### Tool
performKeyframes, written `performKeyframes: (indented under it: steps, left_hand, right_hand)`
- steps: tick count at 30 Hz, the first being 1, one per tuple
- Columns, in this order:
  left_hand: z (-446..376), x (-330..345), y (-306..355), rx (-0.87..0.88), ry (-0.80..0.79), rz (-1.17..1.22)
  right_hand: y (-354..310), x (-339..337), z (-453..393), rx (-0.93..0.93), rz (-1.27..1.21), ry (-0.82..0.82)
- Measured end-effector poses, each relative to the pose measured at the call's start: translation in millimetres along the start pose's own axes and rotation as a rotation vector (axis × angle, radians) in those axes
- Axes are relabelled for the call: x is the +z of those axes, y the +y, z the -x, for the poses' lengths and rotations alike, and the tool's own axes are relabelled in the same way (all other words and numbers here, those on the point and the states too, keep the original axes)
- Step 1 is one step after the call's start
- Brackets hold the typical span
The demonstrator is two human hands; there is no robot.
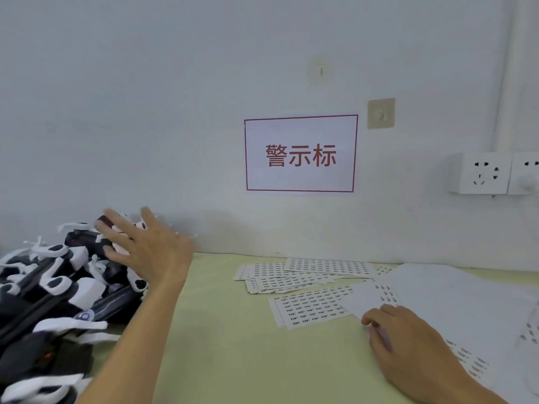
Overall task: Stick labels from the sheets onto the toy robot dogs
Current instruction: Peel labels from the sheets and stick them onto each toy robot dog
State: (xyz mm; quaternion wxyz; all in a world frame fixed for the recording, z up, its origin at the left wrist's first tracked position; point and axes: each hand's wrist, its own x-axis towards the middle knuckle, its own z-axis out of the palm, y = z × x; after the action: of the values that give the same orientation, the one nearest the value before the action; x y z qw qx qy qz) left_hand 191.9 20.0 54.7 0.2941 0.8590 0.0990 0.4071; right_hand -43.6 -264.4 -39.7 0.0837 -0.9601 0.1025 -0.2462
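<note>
1. Your left hand (145, 252) is open, with the fingers spread wide and straight. It reaches over the pile of toy robot dogs (58, 287). The fingertips (100, 225) are at the top of the pile, but you cannot tell if they touch a dog. It holds nothing.
2. Your right hand (408, 345) rests low at the front right of the tabletop (221, 330). Its fingers are curled down onto a folded label sheet (367, 298), and they seem to pinch its near edge.
3. The toy robot dogs are black and white. They lie in a big jumbled heap at the left edge of the tabletop, from the back wall down to the front left corner.
4. The label sheets (309, 275) lie spread out in a loose, overlapping bunch near the back edge, right of the middle. Each one has rows of tiny printed labels.
5. One more sheet of labels (309, 307) lies closer to you, just beside your right hand and partly under the folded one.
6. Big white paper (466, 301) covers the right side of the tabletop.
7. On the wall behind is a white sign (300, 154) with a red border and red writing. To its right are white wall sockets (484, 173).
</note>
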Motion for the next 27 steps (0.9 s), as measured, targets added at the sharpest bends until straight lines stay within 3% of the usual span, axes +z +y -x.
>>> performKeyframes:
  steps: [4, 11, 17, 21, 27]
  left_hand:
    - [-12.7, -4.2, -16.9, -0.197, -0.153, 0.043]
    - [-7.9, -2.8, -7.7, -0.127, -0.093, 0.168]
    - [1.4, -5.0, -0.4, 0.011, -0.061, 0.347]
    - [2.7, -2.9, 8.1, 0.106, -0.148, 0.345]
    - [23.1, 1.6, 44.9, 0.393, -0.363, 0.431]
  right_hand:
    - [-0.9, 0.2, -1.9, 0.002, 0.023, -0.004]
    - [0.1, 1.2, -3.2, 0.014, 0.041, -0.007]
    - [0.1, 1.1, -3.4, 0.014, 0.038, -0.023]
    - [0.2, -0.1, -2.8, 0.008, 0.026, -0.030]
    - [-0.8, -1.3, -0.4, 0.021, 0.000, -0.026]
